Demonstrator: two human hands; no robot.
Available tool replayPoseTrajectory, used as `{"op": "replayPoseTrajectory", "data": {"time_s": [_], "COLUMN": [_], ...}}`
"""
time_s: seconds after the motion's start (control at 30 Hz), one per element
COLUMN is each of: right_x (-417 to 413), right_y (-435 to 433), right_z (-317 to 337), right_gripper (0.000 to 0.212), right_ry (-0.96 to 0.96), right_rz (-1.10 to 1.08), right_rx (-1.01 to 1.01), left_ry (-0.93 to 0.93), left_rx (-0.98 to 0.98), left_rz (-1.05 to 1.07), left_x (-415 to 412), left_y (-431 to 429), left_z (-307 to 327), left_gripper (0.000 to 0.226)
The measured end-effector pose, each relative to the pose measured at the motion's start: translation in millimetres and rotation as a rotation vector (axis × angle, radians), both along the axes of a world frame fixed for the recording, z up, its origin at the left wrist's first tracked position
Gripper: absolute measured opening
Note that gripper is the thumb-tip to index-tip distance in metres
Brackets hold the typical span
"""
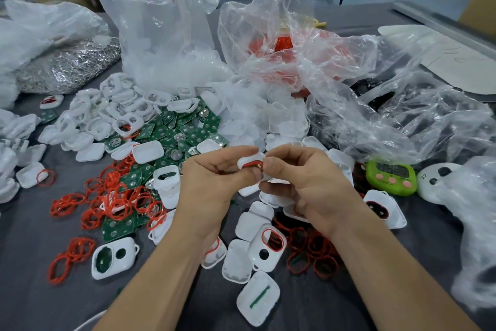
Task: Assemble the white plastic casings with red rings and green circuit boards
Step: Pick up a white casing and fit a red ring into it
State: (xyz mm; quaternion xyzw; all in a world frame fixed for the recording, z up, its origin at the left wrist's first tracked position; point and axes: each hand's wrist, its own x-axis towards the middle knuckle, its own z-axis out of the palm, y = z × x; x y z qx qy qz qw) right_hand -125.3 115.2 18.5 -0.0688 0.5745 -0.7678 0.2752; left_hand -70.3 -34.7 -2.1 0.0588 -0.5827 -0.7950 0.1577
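Observation:
My left hand (214, 183) and my right hand (300, 183) meet at the centre, both pinching one white plastic casing (249, 160) with a red ring (252, 164) on it. Most of that casing is hidden by my fingers. Loose red rings (112, 196) lie in a heap to the left, and green circuit boards (174, 129) are piled behind them. Several white casings (118, 105) spread across the back left. A casing fitted with a red ring (268, 247) lies below my hands, and another one with a green board inside (114, 257) lies at lower left.
Big clear plastic bags (166, 22) stand at the back; one of them holds red parts (284, 43). A green timer (390, 176) and a white panda-faced object (434, 177) sit to the right. A silver foil bag (67, 67) lies at back left. More red rings (311, 250) lie under my right forearm.

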Motion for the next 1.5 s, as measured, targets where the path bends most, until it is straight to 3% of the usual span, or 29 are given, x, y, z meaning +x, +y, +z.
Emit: {"op": "replayPoseTrajectory", "data": {"time_s": [0.23, 0.47, 0.63, 0.7, 0.83, 1.03, 1.17, 1.27, 1.33, 1.4, 1.5], "right_x": [10, 12, 10, 9, 4, 5, 9, 19, 19, 12, 5], "right_y": [-2, -8, -10, -11, -5, -7, -6, -13, -16, -13, -11], "right_z": [5, 2, -7, -7, -6, -7, -12, -15, -15, -15, -13], "right_gripper": [0.017, 0.029, 0.020, 0.020, 0.014, 0.015, 0.008, 0.048, 0.055, 0.048, 0.033], "right_ry": [0.009, 0.187, 0.336, 0.408, 0.306, 0.321, 0.576, 0.777, 0.827, 0.769, 0.433], "right_rz": [-0.002, -0.123, -0.170, -0.208, -0.150, -0.162, -0.246, -0.134, -0.107, -0.158, -0.081], "right_rx": [0.081, 0.204, 0.295, 0.348, 0.340, 0.381, 0.543, 0.694, 0.717, 0.665, 0.345], "left_ry": [-0.043, -0.035, -0.081, -0.099, -0.116, -0.108, -0.118, -0.116, -0.108, -0.093, -0.108], "left_rx": [-0.043, -0.044, -0.013, -0.071, -0.149, -0.207, -0.237, -0.223, -0.202, -0.235, -0.286], "left_rz": [0.012, 0.005, 0.052, 0.066, 0.124, 0.163, 0.237, 0.312, 0.272, 0.244, 0.240], "left_x": [1, 2, 1, 1, -2, -2, -2, -2, -2, -1, -1], "left_y": [-3, -1, 0, 2, 4, 6, 5, 7, 6, 6, 8], "left_z": [-3, -2, 0, -1, -2, -4, -7, -7, -7, -6, -6], "left_gripper": [0.029, 0.031, 0.024, 0.030, 0.032, 0.028, 0.026, 0.021, 0.017, 0.019, 0.029]}}
